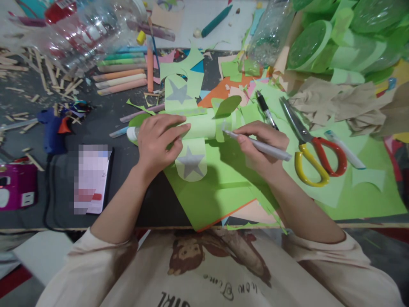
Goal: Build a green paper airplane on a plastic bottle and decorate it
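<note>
A toy plane (204, 127) of pale green paper around a bottle lies before me, a grey star on each wing. My left hand (161, 138) rests over its body near the white cap (131, 133), fingers wrapped round it. My right hand (263, 145) grips a grey marker (266, 149). The marker's tip touches or nearly touches the tail end, where a grey mark shows on a green tail piece (220, 128). A darker green oval fin (228, 106) stands up at the tail. Green paper sheets (223, 198) lie underneath.
Scissors (311, 147) with red and yellow handles and a black pen (266, 108) lie at right. To the left are a phone (92, 179), a blue glue gun (54, 128) and several markers (123, 79). Plastic bottles (96, 34) and green bottle crafts (338, 47) stand at the back.
</note>
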Demonstrator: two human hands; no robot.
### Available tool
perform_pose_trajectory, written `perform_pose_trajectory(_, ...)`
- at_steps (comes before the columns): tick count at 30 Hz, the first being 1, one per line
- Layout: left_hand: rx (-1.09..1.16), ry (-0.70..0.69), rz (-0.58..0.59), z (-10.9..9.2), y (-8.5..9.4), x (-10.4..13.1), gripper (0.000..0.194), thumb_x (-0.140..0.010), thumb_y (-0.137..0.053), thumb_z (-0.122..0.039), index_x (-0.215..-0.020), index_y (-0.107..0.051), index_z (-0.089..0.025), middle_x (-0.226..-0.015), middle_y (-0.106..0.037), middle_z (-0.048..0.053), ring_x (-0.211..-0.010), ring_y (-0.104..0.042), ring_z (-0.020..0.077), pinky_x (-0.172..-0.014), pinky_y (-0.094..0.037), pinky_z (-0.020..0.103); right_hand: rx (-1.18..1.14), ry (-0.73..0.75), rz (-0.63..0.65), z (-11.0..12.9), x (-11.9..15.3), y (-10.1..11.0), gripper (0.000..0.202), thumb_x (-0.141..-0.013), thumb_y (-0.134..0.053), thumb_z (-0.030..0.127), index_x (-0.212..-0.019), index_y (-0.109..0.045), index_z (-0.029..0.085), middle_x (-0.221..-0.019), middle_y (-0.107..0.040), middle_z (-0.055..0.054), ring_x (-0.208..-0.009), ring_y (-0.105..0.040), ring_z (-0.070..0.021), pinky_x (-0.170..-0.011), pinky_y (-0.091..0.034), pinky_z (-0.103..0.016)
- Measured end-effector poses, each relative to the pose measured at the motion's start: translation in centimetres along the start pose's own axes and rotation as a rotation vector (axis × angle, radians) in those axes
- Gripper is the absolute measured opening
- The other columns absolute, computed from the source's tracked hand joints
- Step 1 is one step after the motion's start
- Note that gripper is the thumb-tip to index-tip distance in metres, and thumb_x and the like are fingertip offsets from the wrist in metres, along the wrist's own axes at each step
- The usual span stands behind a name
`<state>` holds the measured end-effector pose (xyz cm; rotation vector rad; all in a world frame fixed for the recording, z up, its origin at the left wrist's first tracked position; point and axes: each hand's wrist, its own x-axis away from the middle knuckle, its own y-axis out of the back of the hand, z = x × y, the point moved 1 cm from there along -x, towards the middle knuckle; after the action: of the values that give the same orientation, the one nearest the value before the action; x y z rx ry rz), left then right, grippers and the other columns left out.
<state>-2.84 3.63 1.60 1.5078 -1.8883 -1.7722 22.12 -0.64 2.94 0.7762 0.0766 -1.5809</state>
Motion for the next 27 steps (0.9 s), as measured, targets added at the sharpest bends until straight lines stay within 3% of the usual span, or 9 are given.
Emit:
perform_pose_trajectory(5, 0.048, -0.018, -0.022, 0.2, -0.12, 0.07, 0.022, -0.098, -0.044, -0.029, -0.108, -0.063, -0.035, -0.109, -0.075, -0.001, -0.104, -0.067, 0.0216, -0.087, -0.053, 0.048, 0.019, 0.023, -0.037, -0.11, 0.07, 0.01, 0.01, -0.09, -0.063, 0.022, -0.087, -0.072, 0.022, -0.078, -0.073, 0.0, -0.068, -0.066, -0.0135, -0.062, -0.053, -0.028)
perform_pose_trajectory(9, 0.078, -0.02, -0.044, 0.09, -0.16, 0.11, 0.023, -0.097, -0.045, -0.027, -0.106, -0.063, -0.036, -0.109, -0.075, 0.0, -0.106, -0.068, 0.0227, -0.088, -0.052, 0.048, 0.004, 0.013, 0.014, -0.06, 0.13, 0.04, 0.011, -0.09, -0.063, 0.023, -0.085, -0.072, 0.022, -0.074, -0.072, 0.001, -0.066, -0.065, -0.014, -0.06, -0.052, -0.029)
perform_pose_trajectory(17, 0.083, 0.007, 0.013, 0.39, -0.15, 0.17, 0.024, -0.099, -0.043, -0.029, -0.109, -0.063, -0.033, -0.111, -0.074, -0.001, -0.107, -0.066, 0.0212, -0.092, -0.051, 0.046, 0.01, 0.008, -0.013, -0.04, 0.05, 0.04, 0.014, -0.092, -0.062, 0.026, -0.082, -0.071, 0.023, -0.071, -0.071, 0.001, -0.063, -0.065, -0.0134, -0.057, -0.052, -0.028)
perform_pose_trajectory(27, 0.006, -0.103, -0.108, 0.05, -0.1, 0.1, 0.027, -0.093, -0.049, -0.02, -0.11, -0.063, -0.034, -0.111, -0.075, -0.001, -0.103, -0.07, 0.0216, -0.085, -0.055, 0.042, -0.003, 0.004, -0.021, -0.05, 0.21, 0.12, 0.011, -0.091, -0.063, 0.024, -0.084, -0.072, 0.023, -0.075, -0.072, 0.001, -0.064, -0.065, -0.0135, -0.059, -0.052, -0.029)
